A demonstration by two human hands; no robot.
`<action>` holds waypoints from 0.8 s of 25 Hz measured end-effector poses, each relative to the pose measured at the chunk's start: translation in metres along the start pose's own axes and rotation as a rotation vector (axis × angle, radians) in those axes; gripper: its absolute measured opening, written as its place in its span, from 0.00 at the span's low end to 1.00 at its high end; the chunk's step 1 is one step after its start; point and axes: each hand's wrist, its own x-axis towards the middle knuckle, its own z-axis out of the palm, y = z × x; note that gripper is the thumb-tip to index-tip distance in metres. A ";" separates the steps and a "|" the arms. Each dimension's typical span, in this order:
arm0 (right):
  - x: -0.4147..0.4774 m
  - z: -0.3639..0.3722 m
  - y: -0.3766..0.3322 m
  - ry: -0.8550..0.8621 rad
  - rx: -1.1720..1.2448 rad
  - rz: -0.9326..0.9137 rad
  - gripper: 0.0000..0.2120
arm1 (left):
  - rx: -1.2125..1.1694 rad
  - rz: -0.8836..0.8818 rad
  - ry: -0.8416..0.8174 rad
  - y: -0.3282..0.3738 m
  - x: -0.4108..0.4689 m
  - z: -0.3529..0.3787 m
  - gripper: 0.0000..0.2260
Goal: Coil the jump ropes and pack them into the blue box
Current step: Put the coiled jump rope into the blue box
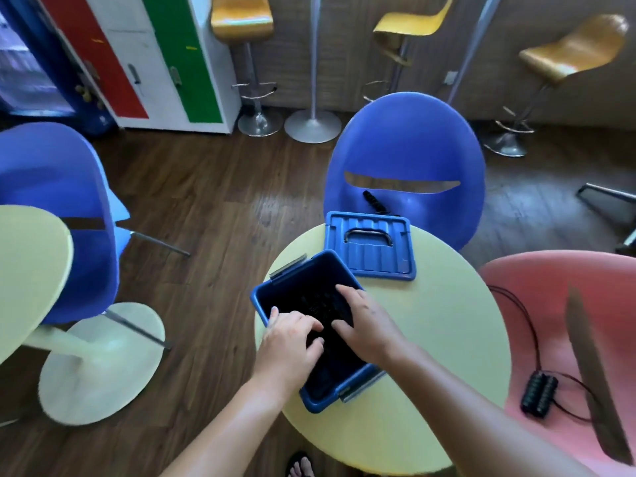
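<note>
Your left hand (292, 339) is reaching down into the box (311, 402), thumb lying by the left wall and fingers bending onto the dark contents. The inside is too dark to tell whether those fingers are pinching anything or only pressing. Your right hand (366, 325) is lying just beside it, palm down, with fingers spread and fairly straight. It is pressing on the packed rope (318, 302), of which only a faint ribbed black shape is showing. The two hands are nearly meeting at the fingertips and covering much of the box's inside.

The box is sitting open, turned at an angle, at the left edge of the round table (430, 339), with grey latches hanging at two ends. Its lid (371, 256) is lying flat on the table just behind it, grip facing up. Beyond the lid a black handle (377, 203) is resting on the seat of the blue chair (406, 146). To your right a second rope (538, 394) is lying on the pink chair (550, 304), well apart from the box. Its two handles are lying side by side and its thin cord is looping loose across the seat.
</note>
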 end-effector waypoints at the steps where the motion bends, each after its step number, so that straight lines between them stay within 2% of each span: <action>1: -0.009 -0.006 0.001 0.046 0.032 -0.012 0.32 | -0.032 0.012 0.007 0.005 0.005 -0.002 0.09; 5: -0.060 -0.040 0.025 0.242 0.138 0.024 0.28 | -0.121 0.136 0.009 0.050 0.019 0.004 0.11; 11: -0.157 -0.089 0.120 0.444 0.243 0.237 0.24 | -0.164 0.312 -0.085 0.157 0.011 0.047 0.11; 15: -0.235 -0.111 0.203 0.483 0.298 0.362 0.23 | -0.115 0.374 -0.166 0.236 -0.015 0.109 0.10; 20: -0.312 -0.134 0.305 0.434 0.362 0.479 0.21 | -0.103 0.320 -0.231 0.321 -0.048 0.191 0.09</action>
